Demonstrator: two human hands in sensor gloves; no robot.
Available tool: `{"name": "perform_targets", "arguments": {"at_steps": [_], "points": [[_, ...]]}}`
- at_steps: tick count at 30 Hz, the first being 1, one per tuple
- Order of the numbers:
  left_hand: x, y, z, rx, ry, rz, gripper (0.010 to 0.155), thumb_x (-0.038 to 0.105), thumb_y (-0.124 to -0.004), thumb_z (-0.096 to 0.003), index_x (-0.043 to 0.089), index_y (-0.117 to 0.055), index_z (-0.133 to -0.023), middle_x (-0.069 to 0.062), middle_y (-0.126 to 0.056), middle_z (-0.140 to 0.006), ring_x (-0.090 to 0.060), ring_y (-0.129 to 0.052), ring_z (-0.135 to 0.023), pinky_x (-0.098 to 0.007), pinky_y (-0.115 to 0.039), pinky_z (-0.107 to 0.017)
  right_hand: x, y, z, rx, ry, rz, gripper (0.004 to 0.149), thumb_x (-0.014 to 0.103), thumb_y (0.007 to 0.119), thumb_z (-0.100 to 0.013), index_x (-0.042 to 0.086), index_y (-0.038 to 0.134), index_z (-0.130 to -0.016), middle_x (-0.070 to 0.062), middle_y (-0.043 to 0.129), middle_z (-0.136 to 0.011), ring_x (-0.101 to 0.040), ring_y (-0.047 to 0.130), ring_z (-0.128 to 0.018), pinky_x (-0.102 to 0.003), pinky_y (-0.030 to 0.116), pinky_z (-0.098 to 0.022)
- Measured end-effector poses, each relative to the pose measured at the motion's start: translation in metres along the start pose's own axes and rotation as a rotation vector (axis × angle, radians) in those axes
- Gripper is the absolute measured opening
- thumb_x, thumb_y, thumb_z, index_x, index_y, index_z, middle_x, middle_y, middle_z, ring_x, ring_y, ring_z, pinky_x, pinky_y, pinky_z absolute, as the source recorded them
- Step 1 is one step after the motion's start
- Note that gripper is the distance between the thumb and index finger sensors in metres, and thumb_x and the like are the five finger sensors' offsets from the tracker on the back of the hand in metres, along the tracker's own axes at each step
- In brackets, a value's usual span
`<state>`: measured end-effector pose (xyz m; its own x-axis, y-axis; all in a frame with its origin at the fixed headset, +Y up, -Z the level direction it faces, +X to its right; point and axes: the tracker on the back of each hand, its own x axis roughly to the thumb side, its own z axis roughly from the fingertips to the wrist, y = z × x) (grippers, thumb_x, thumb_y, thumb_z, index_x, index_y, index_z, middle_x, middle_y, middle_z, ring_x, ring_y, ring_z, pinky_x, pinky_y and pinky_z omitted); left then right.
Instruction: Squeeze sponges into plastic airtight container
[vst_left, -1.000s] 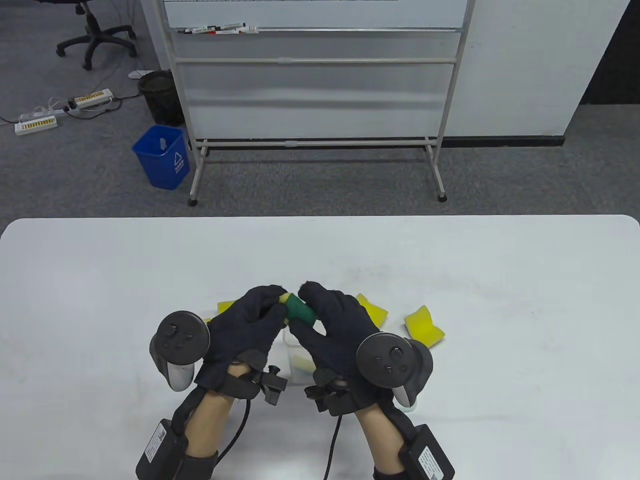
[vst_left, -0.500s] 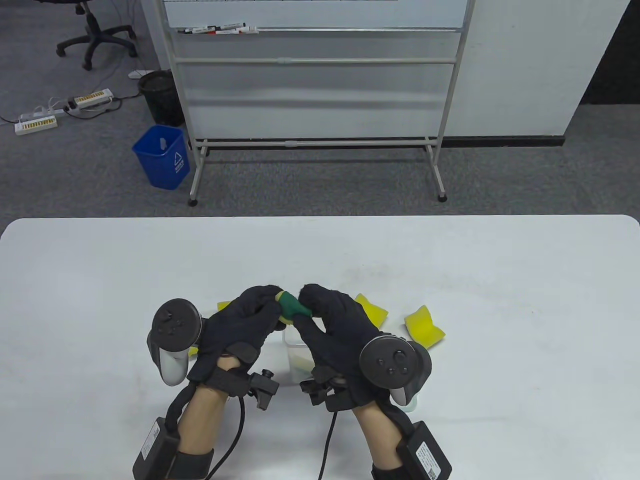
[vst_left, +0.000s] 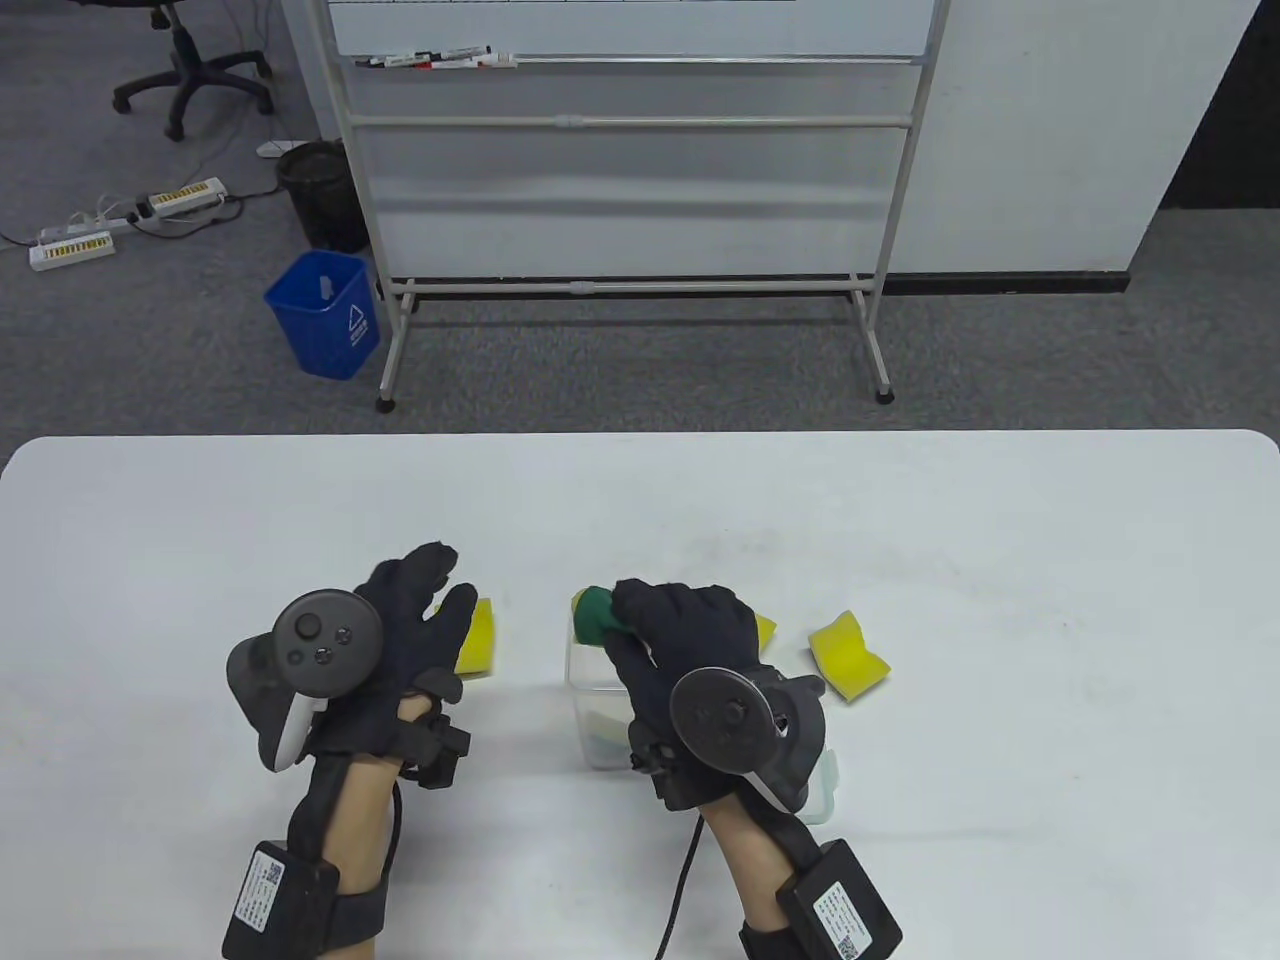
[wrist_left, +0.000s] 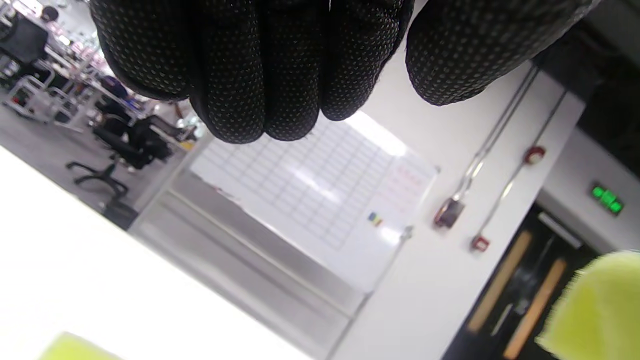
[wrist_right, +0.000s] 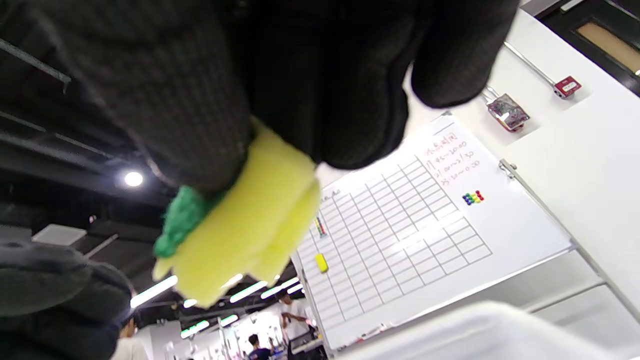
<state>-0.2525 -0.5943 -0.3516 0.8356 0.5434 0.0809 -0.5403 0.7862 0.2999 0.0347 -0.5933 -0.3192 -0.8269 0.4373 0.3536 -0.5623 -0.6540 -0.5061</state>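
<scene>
Squeezed sponge (vst_left: 596, 612) in right hand (vst_left: 680, 640) above container rim (vst_left: 574, 668)

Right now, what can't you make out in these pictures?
- What the container holds: table view, right hand covers much of it.
- Sponge behind that hand: mostly hidden.
- Sponge by the left hand: partly covered.
- Left wrist view: sponge blurred, cut off by the edge.

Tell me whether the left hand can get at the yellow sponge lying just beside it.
Probably yes. The left hand is spread open, holding nothing, and its fingertips already overlap the near edge of the yellow sponge. Nothing lies between them; the right hand is busy with the folded sponge over the plastic container.
</scene>
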Motion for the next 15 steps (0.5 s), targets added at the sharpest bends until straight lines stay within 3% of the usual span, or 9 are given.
{"name": "perform_targets", "arguments": {"at_steps": [6,15], "points": [[-0.017,-0.011,-0.007,-0.061,0.070,-0.085,0.060,0.050,-0.078,-0.0491,0.018,-0.073,-0.100,-0.016,-0.083,-0.100,-0.039,-0.086,-0.086,-0.057,-0.074,-0.066,-0.003,0.012,0.000,0.040,-0.004,0.090,0.049,0.038,0.101,-0.034,0.026,0.093,-0.080,0.001,0.100,-0.071,-0.027,0.097,-0.071,-0.055,0.070,-0.066],[-0.029,-0.019,-0.011,-0.085,0.097,-0.054,0.060,0.050,-0.078,-0.0491,0.018,-0.073,-0.099,-0.016,-0.084,-0.099,-0.039,-0.087,-0.086,-0.057,-0.075,-0.065,-0.011,0.023,0.002,0.021,0.020,0.156,0.048,0.039,0.100,-0.035,0.028,0.095,-0.081,0.002,0.102,-0.073,-0.026,0.098,-0.072,-0.053,0.072,-0.065]]}}
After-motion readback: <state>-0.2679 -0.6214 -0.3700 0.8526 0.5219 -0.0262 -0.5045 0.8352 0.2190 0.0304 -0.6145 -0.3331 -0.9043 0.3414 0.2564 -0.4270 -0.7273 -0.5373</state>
